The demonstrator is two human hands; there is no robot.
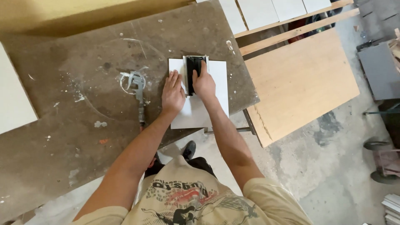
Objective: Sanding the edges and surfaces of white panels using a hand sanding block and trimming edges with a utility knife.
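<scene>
Hands on a white panel at a worn table

Concrete floor (333, 183), grey and stained, lies nearest, beneath a brown, paint-flecked table (62, 137). On its near edge rests a white rectangular panel (218, 79), slightly overhanging. Left hand (172, 92) lies flat on the panel, fingers spread and holding nothing. Right hand (203, 81) grips a black block in a pale frame (192, 68) standing on the panel. Metal clamp (138, 85) lies just left. Farther right sits a bare wooden board (300, 83).

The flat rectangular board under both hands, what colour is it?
White flat rectangular board; head view shows it best.
</scene>
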